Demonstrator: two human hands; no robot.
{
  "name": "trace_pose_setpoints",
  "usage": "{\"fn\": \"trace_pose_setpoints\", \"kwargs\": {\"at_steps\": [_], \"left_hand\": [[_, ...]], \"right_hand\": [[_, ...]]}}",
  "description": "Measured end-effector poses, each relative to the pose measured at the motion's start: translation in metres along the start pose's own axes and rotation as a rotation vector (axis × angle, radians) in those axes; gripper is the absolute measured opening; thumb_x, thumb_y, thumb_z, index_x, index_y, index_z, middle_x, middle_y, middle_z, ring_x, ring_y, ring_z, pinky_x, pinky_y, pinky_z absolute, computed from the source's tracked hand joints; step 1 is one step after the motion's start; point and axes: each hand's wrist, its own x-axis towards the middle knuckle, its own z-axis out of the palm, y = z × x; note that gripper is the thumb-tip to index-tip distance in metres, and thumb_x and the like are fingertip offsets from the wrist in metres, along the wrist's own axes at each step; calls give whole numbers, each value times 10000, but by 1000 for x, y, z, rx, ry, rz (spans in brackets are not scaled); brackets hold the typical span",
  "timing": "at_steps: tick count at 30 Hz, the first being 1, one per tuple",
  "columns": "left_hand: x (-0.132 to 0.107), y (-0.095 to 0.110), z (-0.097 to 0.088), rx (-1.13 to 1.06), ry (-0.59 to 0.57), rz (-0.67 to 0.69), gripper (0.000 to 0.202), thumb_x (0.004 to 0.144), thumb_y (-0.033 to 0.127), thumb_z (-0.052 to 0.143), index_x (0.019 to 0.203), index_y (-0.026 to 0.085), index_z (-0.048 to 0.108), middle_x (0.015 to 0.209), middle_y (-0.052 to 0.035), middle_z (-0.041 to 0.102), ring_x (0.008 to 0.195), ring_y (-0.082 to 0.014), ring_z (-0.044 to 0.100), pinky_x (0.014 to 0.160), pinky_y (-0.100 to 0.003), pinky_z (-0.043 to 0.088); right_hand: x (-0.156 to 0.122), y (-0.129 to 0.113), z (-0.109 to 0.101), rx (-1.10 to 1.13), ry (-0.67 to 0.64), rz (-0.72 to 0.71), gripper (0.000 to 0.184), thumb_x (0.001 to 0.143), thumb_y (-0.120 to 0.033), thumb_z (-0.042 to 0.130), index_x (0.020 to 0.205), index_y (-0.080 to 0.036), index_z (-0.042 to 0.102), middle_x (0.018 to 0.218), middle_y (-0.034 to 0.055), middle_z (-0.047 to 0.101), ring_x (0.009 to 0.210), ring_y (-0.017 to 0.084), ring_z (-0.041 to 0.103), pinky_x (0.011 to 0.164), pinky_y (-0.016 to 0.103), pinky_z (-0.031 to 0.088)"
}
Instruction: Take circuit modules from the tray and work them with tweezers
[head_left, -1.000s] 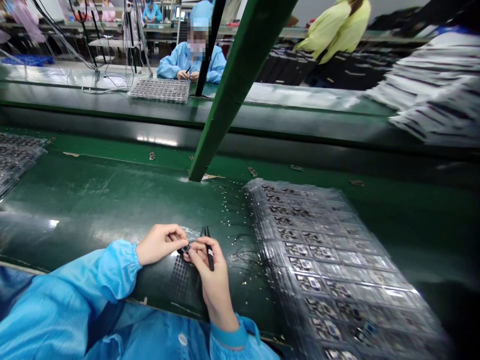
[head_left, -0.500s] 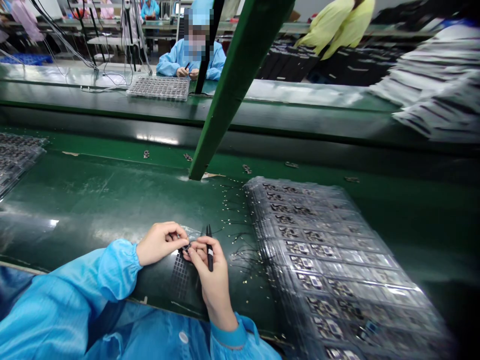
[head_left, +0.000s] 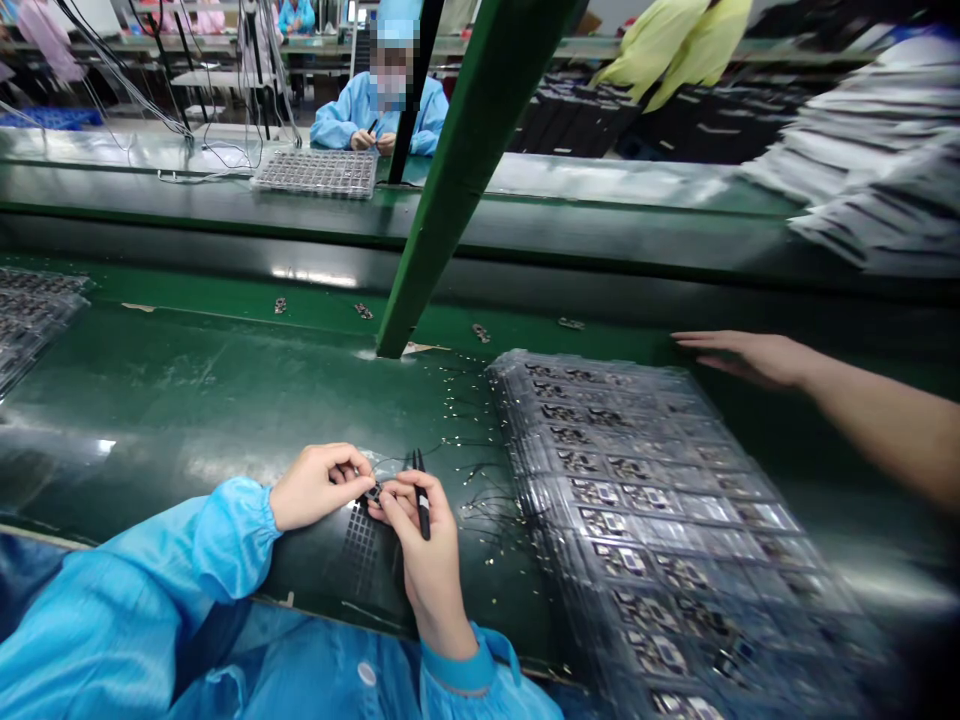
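Note:
My left hand (head_left: 319, 487) and my right hand (head_left: 420, 545) meet over the dark green table (head_left: 187, 400), close to its near edge. Both pinch a small dark part (head_left: 370, 494) between their fingertips. Black tweezers (head_left: 421, 490) are tucked in my right hand, their tips pointing away from me. Both arms wear blue sleeves. A stack of clear plastic trays (head_left: 645, 500) filled with small parts lies just right of my hands.
Another person's bare hand (head_left: 742, 355) reaches in from the right near the stack's far corner. A slanted green post (head_left: 465, 160) rises mid-table. Small parts ride the belt (head_left: 360, 311). A worker in blue (head_left: 379, 100) sits behind another tray (head_left: 319, 175). More trays (head_left: 30, 310) lie left.
Another person's hand and forearm have come in from the right, beside the tray stack. The loose parts on the belt have drifted left. My hands stay together on the small part.

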Motion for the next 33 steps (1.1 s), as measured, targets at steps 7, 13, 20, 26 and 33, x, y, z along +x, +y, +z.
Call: {"fn": "trace_pose_setpoints", "kwargs": {"at_steps": [7,13,20,26,33], "left_hand": [[-1,-2,0,29,19,26,113,772,238,615,740,132,638,675,-1,611,576,-86,532,563,-187,445],[-3,0,0,92,2,83,109,795,226,600,742,140,640,698,-9,608,594,-91,549,584,-192,457],[-5,1,0,149,3,159,93,801,199,582,746,146,635,714,-10,622,602,-94,559,600,-197,464],[-5,-2,2,171,47,107,54,771,174,596,727,150,616,657,9,619,567,-89,545,566,-188,451],[-4,-1,3,145,53,48,61,760,187,604,718,144,613,616,16,602,543,-87,535,551,-189,446]], "right_hand": [[-1,-2,1,-4,9,2,432,657,-376,774,924,-192,489,789,-11,612,694,124,634,665,261,574],[0,1,0,-15,1,-34,387,693,-337,745,931,-196,474,790,-13,592,697,113,617,644,244,570],[-1,3,0,-43,14,-82,365,723,-308,717,950,-205,450,758,-27,567,689,98,590,606,209,563],[-1,6,-1,-133,-10,-156,319,765,-298,665,967,-204,436,771,-12,593,703,116,620,689,258,573],[-2,7,-1,-293,12,-242,253,795,-284,610,975,-195,455,820,15,607,747,125,634,681,230,550]]}}
